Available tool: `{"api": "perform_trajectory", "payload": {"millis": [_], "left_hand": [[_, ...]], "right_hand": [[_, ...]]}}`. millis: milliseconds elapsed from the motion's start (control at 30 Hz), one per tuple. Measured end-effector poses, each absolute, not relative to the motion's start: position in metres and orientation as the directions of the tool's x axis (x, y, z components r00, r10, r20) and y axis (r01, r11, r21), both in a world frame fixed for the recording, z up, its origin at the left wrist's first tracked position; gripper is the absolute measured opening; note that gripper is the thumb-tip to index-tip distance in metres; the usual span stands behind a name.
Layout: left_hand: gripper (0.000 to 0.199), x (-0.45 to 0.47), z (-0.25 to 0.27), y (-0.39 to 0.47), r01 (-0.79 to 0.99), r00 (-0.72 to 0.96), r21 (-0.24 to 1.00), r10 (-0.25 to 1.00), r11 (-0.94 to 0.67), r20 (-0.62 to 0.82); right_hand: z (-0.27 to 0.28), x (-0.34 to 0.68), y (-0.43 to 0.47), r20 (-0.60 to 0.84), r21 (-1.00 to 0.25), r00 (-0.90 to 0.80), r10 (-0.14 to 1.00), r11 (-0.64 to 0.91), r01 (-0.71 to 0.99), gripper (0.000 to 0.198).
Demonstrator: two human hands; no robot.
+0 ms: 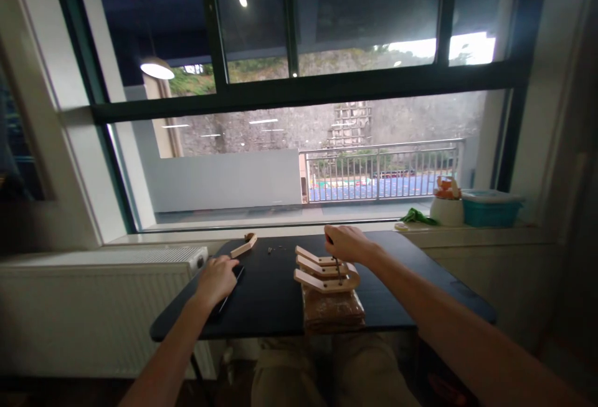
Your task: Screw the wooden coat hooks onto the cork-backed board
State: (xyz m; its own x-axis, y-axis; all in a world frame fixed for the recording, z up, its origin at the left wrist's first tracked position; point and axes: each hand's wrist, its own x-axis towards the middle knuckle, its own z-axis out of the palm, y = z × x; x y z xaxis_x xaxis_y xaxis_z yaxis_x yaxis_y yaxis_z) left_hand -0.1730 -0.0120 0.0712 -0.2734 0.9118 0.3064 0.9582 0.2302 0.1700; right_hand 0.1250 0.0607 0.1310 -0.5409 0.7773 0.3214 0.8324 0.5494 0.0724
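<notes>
Beneath the wide window (327, 85) stood a black counter (275, 292), a white radiator (103, 307) at its left. Near the front edge lay a brown wrapped package (332, 312), with three J-shaped wooden pieces (312, 264) side by side at its far end; a fourth wooden piece (244, 247) lay far left. The left hand (217, 279) rested on a smartphone (229, 293), its grip unclear. The right hand (348, 245) grasped an upright screwdriver (338, 269) over the nearest piece. Small screws (270, 250) lay farther back.
</notes>
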Motion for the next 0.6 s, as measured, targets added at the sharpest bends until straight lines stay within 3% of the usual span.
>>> {"api": "perform_trajectory", "payload": {"millis": [100,267,467,600], "left_hand": [[0.043,-0.207,0.055,-0.021,0.927,-0.375,0.108,0.899,0.360,0.226],[0.044,-0.220,0.048,-0.022,0.921,-0.389,0.075,0.909,0.382,0.146],[0.039,-0.233,0.090,-0.026,0.907,-0.417,0.083,0.859,0.412,0.298],[0.035,-0.188,0.112,-0.030,0.959,-0.283,0.116,0.865,0.258,0.414]], "right_hand": [[0.131,0.125,0.061,0.315,0.071,-0.535,0.784,0.543,0.837,0.025],[0.132,0.129,0.063,0.309,0.067,-0.519,0.797,0.527,0.847,0.025],[0.132,0.130,0.063,0.305,0.047,-0.517,0.800,0.529,0.847,0.025],[0.131,0.129,0.065,0.297,0.049,-0.524,0.798,0.536,0.843,0.025]]}}
